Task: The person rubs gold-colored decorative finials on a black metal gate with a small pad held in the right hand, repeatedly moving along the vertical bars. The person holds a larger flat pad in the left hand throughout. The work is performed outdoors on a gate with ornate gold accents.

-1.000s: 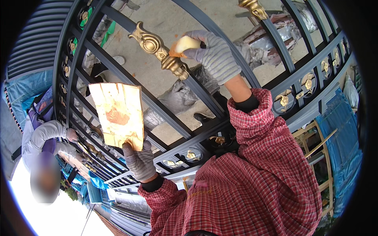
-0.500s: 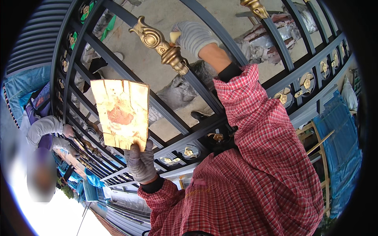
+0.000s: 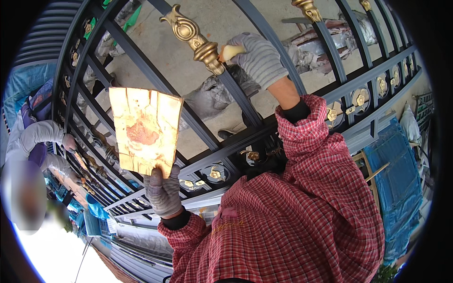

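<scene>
My left hand (image 3: 163, 194), in a grey-brown stained glove, grips the lower edge of a flat tan board (image 3: 145, 129), its thumb over the front. A reddish-brown smear marks the board's middle. My right hand (image 3: 262, 61), in a light grey knit glove, is closed on a small cream-coloured piece of sponge (image 3: 233, 51) with an orange-brown end. That end is at the lower collar of a gold scroll ornament (image 3: 196, 40) on a dark fence bar; whether it touches I cannot tell.
The dark metal fence (image 3: 226, 89) has more gold ornaments (image 3: 309, 10) and flower rings (image 3: 215, 173). Behind it lie wrapped bundles (image 3: 321, 45) on concrete. A co-worker's gloved hands (image 3: 71, 141) are at the fence on the left. A blue tarp (image 3: 396, 188) covers something at right.
My right hand has moved down and right with the sponge, from beside the ornament's middle to its lower collar. The view has shifted slightly; my left hand still holds the board.
</scene>
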Action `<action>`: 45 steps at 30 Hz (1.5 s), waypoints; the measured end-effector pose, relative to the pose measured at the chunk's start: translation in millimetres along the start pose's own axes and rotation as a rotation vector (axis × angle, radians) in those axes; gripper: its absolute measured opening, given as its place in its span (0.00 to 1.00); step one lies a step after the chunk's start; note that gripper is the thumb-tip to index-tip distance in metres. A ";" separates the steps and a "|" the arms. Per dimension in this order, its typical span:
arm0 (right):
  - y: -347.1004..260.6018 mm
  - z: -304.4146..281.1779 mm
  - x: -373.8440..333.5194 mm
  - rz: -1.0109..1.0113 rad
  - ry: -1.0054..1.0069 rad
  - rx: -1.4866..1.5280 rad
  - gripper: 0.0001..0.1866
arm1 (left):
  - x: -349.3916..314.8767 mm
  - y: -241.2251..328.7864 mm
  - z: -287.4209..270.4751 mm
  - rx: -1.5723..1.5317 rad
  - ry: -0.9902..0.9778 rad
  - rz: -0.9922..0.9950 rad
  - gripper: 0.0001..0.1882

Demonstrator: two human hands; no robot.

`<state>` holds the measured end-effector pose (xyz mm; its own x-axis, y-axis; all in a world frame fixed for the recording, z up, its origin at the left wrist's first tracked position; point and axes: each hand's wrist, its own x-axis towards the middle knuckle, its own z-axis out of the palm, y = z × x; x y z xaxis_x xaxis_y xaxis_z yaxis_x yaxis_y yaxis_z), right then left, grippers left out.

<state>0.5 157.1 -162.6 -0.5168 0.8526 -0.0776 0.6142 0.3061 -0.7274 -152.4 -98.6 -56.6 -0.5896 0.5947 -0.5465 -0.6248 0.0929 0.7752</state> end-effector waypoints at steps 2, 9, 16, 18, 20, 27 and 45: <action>-17.5 1.4 -6.1 -0.113 -0.031 -0.151 0.13 | -1.4 -4.5 -5.4 0.006 0.031 0.030 0.36; -40.8 17.6 -1.2 -0.122 -0.136 -0.522 0.11 | -17.7 -7.3 -22.8 -0.124 0.028 0.033 0.31; -20.6 14.1 -4.9 -0.324 0.107 -0.391 0.09 | -19.5 -9.6 -49.9 -0.165 -0.003 0.027 0.29; -17.7 21.3 -8.1 -0.223 0.115 -0.460 0.09 | -21.1 -9.7 -53.7 -0.169 0.027 0.011 0.29; -6.2 15.5 -1.1 -0.103 0.098 -0.454 0.09 | -20.6 -7.2 -56.5 -0.180 0.005 0.019 0.28; -16.7 23.9 -5.1 0.001 0.038 -0.230 0.15 | -20.2 -3.9 -68.1 -0.160 0.001 0.031 0.29; -95.2 57.5 72.2 -0.171 -0.318 -1.054 0.11 | -18.4 0.9 -72.4 -0.237 -0.029 0.075 0.29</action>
<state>-129.6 165.2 -138.1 -0.6797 0.6634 -0.3128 0.6412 0.7446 0.1856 -179.1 -167.3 -68.8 -0.6264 0.6157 -0.4780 -0.6841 -0.1402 0.7158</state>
